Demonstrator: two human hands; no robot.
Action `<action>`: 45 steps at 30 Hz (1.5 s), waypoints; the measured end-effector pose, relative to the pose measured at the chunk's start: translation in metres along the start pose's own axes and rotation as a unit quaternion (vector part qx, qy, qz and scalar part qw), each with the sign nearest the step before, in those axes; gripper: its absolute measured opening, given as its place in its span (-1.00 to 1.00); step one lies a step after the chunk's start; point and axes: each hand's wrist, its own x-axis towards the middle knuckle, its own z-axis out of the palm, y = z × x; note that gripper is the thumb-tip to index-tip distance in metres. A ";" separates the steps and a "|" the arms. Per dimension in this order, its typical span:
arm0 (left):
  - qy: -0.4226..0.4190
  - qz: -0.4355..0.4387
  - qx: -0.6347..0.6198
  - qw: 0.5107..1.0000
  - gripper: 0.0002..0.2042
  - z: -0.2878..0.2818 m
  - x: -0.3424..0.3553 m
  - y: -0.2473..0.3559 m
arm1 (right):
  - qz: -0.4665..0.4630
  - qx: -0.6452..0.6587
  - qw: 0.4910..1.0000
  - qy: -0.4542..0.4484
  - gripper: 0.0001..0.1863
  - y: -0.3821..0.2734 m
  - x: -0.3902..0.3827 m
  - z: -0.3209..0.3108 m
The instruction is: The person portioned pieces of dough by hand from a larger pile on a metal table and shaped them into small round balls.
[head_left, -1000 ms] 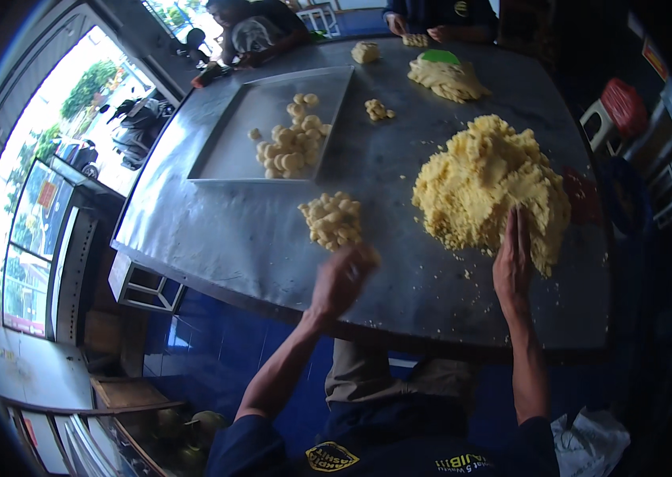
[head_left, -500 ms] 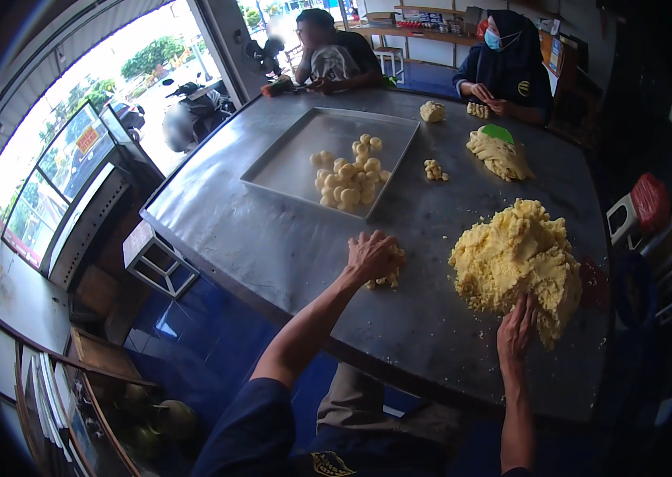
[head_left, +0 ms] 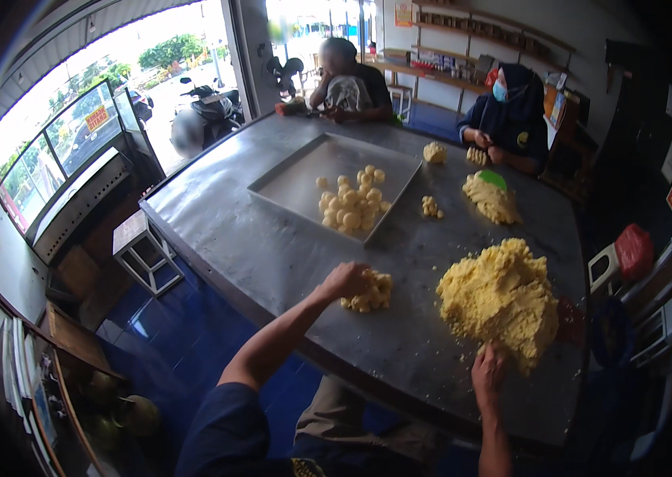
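Note:
A large crumbly mound of yellow dough [head_left: 503, 294] lies on the right of the metal table. At its near edge my right hand [head_left: 490, 364] has its fingers curled against the dough, pinching a bit of it. My left hand [head_left: 345, 281] is closed over the left side of a small heap of dough pieces [head_left: 371, 294]; whatever its fingers hold is hidden. Beyond it, a shallow metal tray [head_left: 288, 176] carries a cluster of round dough balls [head_left: 352, 203] toward its right side.
Farther back on the table [head_left: 224, 230] lie a smooth dough mass [head_left: 491, 199] with a green scraper [head_left: 493, 180], a few small pieces [head_left: 431, 207] and a dough lump [head_left: 434, 153]. Two people sit at the far edge, one handling dough. A white stool [head_left: 145, 246] stands left.
My left hand has gone from spread over the small heap to closed at its left side, uncovering more pieces. My right hand's outstretched fingers have curled in at the mound. The view has shifted.

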 end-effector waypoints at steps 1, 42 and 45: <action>0.038 0.028 0.046 0.998 -0.66 -0.001 -0.009 0.007 | -0.043 0.008 0.999 0.019 -0.68 0.009 -0.012 -0.001; 0.227 0.276 0.145 0.923 -0.71 0.093 -0.063 0.112 | 0.081 0.095 0.977 -0.171 -0.50 -0.007 -0.013 -0.066; 0.208 0.305 0.127 0.921 -0.74 0.121 -0.053 0.102 | 0.079 0.078 0.977 -0.183 -0.51 -0.020 -0.013 -0.060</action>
